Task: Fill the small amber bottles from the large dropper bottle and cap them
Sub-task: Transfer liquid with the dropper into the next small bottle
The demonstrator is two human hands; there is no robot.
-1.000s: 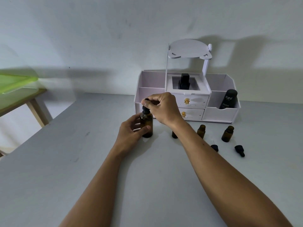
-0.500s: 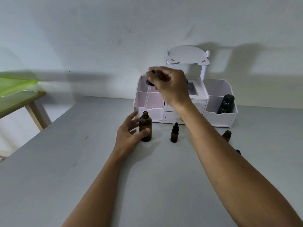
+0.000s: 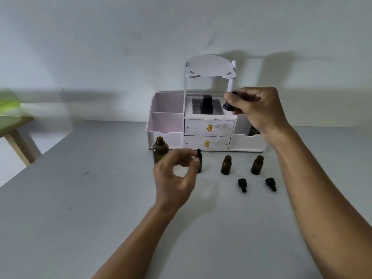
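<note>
The large amber bottle [image 3: 160, 149] stands uncapped on the grey table, left of the small ones. My right hand [image 3: 255, 109] holds its black dropper cap [image 3: 229, 105] up in the air, the clear glass pipette [image 3: 220, 127] hanging down in front of the organizer's drawers. My left hand [image 3: 177, 174] hovers with curled, parted fingers just in front of a capped small amber bottle [image 3: 199, 160], partly hiding it. Two uncapped small amber bottles [image 3: 226, 165] [image 3: 257, 165] stand to the right. Two black dropper caps [image 3: 242, 184] [image 3: 270, 183] lie in front of them.
A white desk organizer [image 3: 167, 121] with two drawers stands against the wall behind the bottles, a black bottle [image 3: 206, 104] in its top recess and a dark bottle [image 3: 254, 131] in its right bin. A wooden table with a green top [image 3: 12, 117] is at far left.
My right hand lifted the dropper out of the large bottle and carried it right, above the small bottles. My left hand let go of the large bottle and moved toward the capped small one.
</note>
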